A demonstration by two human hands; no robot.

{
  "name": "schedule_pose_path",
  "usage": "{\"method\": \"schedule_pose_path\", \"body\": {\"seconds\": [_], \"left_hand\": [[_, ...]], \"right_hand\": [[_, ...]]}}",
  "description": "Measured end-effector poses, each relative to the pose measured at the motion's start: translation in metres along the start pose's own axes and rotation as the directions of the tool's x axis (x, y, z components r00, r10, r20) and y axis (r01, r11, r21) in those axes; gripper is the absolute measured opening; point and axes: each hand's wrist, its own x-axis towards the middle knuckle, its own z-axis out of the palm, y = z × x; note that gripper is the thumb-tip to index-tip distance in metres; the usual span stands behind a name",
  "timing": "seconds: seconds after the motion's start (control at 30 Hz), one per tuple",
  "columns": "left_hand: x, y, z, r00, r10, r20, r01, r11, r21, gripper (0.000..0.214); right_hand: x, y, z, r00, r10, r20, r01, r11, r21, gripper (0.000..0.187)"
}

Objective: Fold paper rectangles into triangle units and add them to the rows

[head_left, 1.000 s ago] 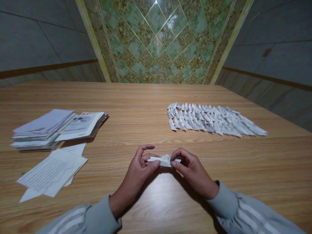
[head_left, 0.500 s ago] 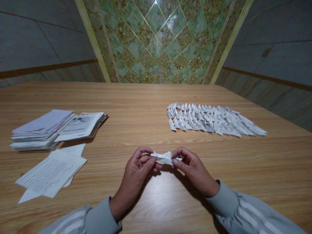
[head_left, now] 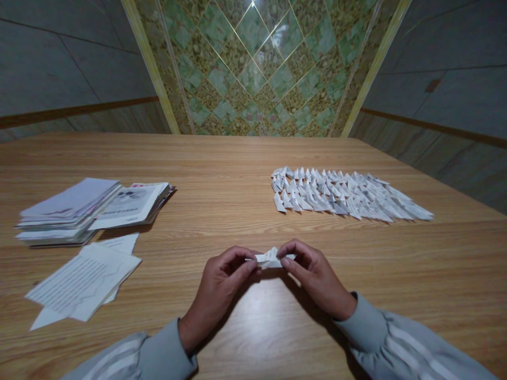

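My left hand [head_left: 222, 275], forefinger raised a second ago, now pinches the paper boat [head_left: 270, 259] by its left end, my right hand [head_left: 312, 272] its right, well short of the worktop [head_left: 214, 195]'s far edge.

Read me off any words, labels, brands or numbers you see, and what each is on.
None can be read.
Loose sheets: lines of print, too small to read.
Top page of the darker-edged pile: a grey picture and print, too blurred.
Folded paper between left hand and right hand: faint marks, illegible.
Rows of folded papers: any print is too small.
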Motion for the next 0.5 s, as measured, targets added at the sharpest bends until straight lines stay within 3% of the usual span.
{"method": "schedule_pose_path", "body": {"seconds": [0.17,0.37,0.5], "left_hand": [[-0.0013,-0.0036,0.0025,1.000,0.018,0.016,-0.016,0.992,-0.122,0.036],[-0.0024,-0.0031,-0.0028,0.992,0.094,0.090,-0.105,0.986,0.126,0.006],[-0.0007,-0.0024,-0.0054,0.992,0.076,0.098,-0.099,0.961,0.259,0.012]], "right_hand": [[-0.0016,-0.0021,-0.0008,0.998,-0.061,-0.027,0.059,0.994,-0.091,0.008],[-0.0036,-0.0067,-0.0030,0.992,-0.127,-0.007,0.123,0.972,-0.200,0.010],[-0.0026,-0.0058,-0.0017,0.991,-0.133,-0.008,0.128,0.965,-0.229,0.011]]}}
